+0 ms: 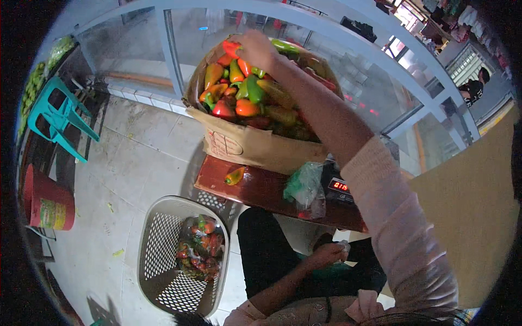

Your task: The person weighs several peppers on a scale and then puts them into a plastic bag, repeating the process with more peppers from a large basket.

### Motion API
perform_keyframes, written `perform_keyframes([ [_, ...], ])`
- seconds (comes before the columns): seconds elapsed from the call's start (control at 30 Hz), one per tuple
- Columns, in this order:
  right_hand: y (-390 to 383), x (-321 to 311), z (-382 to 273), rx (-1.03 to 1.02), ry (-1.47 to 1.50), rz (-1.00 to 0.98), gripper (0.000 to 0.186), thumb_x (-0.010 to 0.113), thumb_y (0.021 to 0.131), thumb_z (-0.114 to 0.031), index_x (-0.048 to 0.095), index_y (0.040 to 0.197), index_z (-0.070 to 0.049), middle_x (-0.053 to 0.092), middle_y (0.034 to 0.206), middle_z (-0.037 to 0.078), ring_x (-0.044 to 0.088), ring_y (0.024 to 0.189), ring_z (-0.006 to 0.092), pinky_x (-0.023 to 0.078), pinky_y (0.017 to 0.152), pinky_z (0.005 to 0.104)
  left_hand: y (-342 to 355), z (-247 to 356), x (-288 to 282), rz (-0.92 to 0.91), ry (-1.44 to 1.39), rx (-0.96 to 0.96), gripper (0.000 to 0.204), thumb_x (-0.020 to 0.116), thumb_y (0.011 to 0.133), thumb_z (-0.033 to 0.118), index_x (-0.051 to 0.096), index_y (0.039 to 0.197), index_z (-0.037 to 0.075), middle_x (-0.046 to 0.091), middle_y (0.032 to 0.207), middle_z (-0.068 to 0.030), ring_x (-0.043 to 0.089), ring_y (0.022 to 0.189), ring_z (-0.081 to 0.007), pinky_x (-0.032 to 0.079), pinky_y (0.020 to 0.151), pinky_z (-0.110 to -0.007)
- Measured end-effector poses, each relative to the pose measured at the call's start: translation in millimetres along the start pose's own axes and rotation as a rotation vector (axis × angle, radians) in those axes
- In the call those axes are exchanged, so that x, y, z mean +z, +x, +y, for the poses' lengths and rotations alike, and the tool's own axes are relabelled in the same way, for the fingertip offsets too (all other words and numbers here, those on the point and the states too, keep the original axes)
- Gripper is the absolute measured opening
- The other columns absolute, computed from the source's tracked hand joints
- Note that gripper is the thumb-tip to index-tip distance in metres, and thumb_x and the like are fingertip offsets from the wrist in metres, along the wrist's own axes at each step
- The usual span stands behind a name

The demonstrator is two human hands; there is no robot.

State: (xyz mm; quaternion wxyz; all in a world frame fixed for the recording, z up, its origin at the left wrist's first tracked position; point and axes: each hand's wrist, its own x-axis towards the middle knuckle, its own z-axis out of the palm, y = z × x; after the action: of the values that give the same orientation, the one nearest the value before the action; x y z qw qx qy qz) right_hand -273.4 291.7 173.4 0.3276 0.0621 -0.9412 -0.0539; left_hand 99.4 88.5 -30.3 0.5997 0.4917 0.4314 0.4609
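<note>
My right hand (255, 50) reaches to the far side of a large cardboard box (255, 146) and is closed on a red pepper (232, 49). Red, orange, green and yellow peppers (247, 107) fill this box. Close to my lap, my left hand (329, 255) is closed round a crumpled clear plastic bag (343, 249). One orange-yellow pepper (235, 176) lies loose on the reddish-brown bench (266, 194), in front of the box. Beside my right forearm sit a lit digital scale (338, 186) and some green and clear plastic bags (304, 185).
A beige perforated basket (163, 239) on the tiled floor holds bagged peppers (201, 247). Further left stand a red bucket (49, 201) and a teal plastic chair (60, 111). Glass panels in a pale frame (171, 54) rise behind the box. A brown board (467, 217) is at the right.
</note>
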Motion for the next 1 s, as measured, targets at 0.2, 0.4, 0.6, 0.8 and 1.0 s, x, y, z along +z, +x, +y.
perform_keyframes([
  [0.2, 6, 55, 24, 0.222, 0.038, -0.235, 0.045, 0.057, 0.062, -0.012, 0.045, 0.105, -0.016, 0.048, 0.094, 0.017, 0.046, 0.088, 0.0311, 0.039, 0.073, 0.0384, -4, 27, -8, -0.071, -0.062, 0.076, 0.029, 0.042, 0.079, 0.031, 0.051, 0.079, 0.003, 0.054, 0.073, -0.0081, 0.052, 0.07, -0.0176, 0.04, 0.066, -0.031],
  [0.4, 4, 51, 25, 0.046, 0.263, 0.02, 0.037, 0.057, 0.063, -0.011, 0.049, 0.099, -0.012, 0.052, 0.085, 0.016, 0.049, 0.083, 0.0307, 0.039, 0.072, 0.0383, 3, -9, 7, 0.089, -0.001, 0.213, 0.029, 0.043, 0.078, 0.031, 0.052, 0.079, 0.003, 0.055, 0.073, -0.0104, 0.053, 0.069, -0.0223, 0.04, 0.064, -0.033],
  [0.6, -8, -3, 20, 0.403, 0.285, 0.456, 0.029, 0.052, 0.067, -0.016, 0.049, 0.094, -0.005, 0.052, 0.084, 0.016, 0.049, 0.078, 0.0286, 0.041, 0.065, 0.0349, 6, 10, -4, -0.026, 0.007, 0.032, 0.028, 0.044, 0.078, 0.029, 0.054, 0.078, 0.003, 0.054, 0.069, -0.0097, 0.053, 0.065, -0.0202, 0.04, 0.061, -0.031],
  [0.8, -121, -131, -24, 0.749, 1.5, 0.655, 0.031, 0.052, 0.074, -0.023, 0.047, 0.1, -0.007, 0.047, 0.097, 0.008, 0.048, 0.084, 0.0164, 0.046, 0.061, 0.026, -14, 5, -21, 0.0, 0.124, -0.212, 0.03, 0.044, 0.078, 0.03, 0.054, 0.078, 0.002, 0.053, 0.067, -0.0082, 0.048, 0.062, -0.0142, 0.039, 0.058, -0.029],
  [1.0, -310, -225, 20, 1.118, 1.416, 0.786, 0.029, 0.049, 0.077, -0.019, 0.043, 0.103, -0.007, 0.051, 0.093, 0.006, 0.054, 0.069, 0.016, 0.045, 0.062, 0.0242, -4, -21, -29, -0.036, 0.24, -0.273, 0.031, 0.044, 0.078, 0.03, 0.056, 0.074, 0.002, 0.053, 0.065, -0.0064, 0.049, 0.061, -0.0152, 0.039, 0.056, -0.029],
])
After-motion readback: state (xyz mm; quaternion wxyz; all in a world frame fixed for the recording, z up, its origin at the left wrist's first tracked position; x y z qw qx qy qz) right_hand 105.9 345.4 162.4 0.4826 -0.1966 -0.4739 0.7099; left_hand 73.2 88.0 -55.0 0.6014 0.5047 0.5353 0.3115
